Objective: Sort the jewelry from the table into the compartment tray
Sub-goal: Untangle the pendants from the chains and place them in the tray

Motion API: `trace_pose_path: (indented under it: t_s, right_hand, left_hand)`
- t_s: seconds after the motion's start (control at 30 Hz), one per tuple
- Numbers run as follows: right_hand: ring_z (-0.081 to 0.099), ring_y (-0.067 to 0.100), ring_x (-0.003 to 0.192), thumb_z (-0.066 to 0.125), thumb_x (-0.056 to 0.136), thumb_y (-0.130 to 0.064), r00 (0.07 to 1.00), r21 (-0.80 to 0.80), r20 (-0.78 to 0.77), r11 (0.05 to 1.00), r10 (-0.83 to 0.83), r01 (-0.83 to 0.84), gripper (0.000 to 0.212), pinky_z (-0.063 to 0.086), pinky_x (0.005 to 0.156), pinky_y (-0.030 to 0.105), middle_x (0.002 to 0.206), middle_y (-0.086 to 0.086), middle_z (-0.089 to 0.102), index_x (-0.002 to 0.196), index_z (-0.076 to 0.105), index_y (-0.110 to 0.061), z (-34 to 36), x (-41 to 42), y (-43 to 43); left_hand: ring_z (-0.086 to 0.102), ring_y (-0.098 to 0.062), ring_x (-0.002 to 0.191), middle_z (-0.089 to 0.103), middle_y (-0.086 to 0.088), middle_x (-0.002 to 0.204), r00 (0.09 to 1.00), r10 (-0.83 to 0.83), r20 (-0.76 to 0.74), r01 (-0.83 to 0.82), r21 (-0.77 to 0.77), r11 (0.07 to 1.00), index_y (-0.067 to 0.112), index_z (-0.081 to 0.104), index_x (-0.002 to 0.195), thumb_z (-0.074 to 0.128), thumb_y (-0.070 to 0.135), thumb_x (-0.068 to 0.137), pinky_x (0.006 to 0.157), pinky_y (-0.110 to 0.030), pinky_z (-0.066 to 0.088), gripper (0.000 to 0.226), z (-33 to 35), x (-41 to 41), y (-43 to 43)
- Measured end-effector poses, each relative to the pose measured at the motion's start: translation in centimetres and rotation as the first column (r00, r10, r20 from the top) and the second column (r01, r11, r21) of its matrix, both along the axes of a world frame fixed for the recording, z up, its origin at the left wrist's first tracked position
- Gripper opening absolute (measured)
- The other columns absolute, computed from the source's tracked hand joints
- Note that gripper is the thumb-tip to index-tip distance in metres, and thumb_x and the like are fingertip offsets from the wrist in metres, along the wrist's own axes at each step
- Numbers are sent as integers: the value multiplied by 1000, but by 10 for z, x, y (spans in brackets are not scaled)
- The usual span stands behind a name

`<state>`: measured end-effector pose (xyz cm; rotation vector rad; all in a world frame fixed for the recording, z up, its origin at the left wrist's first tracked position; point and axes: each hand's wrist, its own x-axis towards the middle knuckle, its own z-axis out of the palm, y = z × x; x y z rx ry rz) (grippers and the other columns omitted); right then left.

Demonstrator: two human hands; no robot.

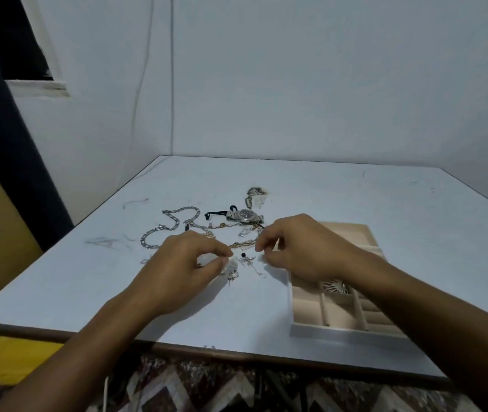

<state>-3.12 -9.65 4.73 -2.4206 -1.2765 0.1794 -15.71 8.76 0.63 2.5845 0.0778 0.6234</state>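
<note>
Left hand [186, 263] pinches tiny silver trinket [233, 266], right hand [302, 248] curled, grip unclear | beige compartment tray [341, 333]: one silver fan-shaped piece [333, 286] in | chunky silver chain [174, 224], steel watch [244, 216] not sorted yet

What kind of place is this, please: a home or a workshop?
Probably a room in a home: a plain white table set in a painted corner, a loose cable down the wall, and patterned fabric below the table.

Beyond our fingers [208, 245] we see a silver chain [182, 209] and a dark-dialled silver watch [245, 216]; right of them, a beige tray [306, 307] on the pale blue-grey table [355, 197].
</note>
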Motion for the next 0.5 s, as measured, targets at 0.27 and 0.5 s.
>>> trace_pose_path:
  t_s: [0.27, 0.5]
  right_hand:
    - [47, 12, 87, 60, 84, -22, 980, -214, 197, 977, 43, 0, 18, 37, 79, 30, 101, -9, 67, 100, 68, -27, -9, -1, 41]
    - [58, 18, 88, 55, 87, -15, 973, -227, 226, 974, 51, 2, 13, 36, 71, 29, 92, -3, 69, 88, 67, -21, -12, -1, 44]
  left_hand:
    - [55, -3, 101, 67, 16, 104, 994, 92, -65, -93, -1, 996, 34, 72, 103, 63, 32, 88, 83, -25, 43, 17, -4, 0, 15]
    - [53, 1, 99, 67, 18, 106, 994, 84, -69, -85, -8, 996, 31, 72, 105, 61, 30, 89, 79, -20, 38, 19, -4, 10, 10]
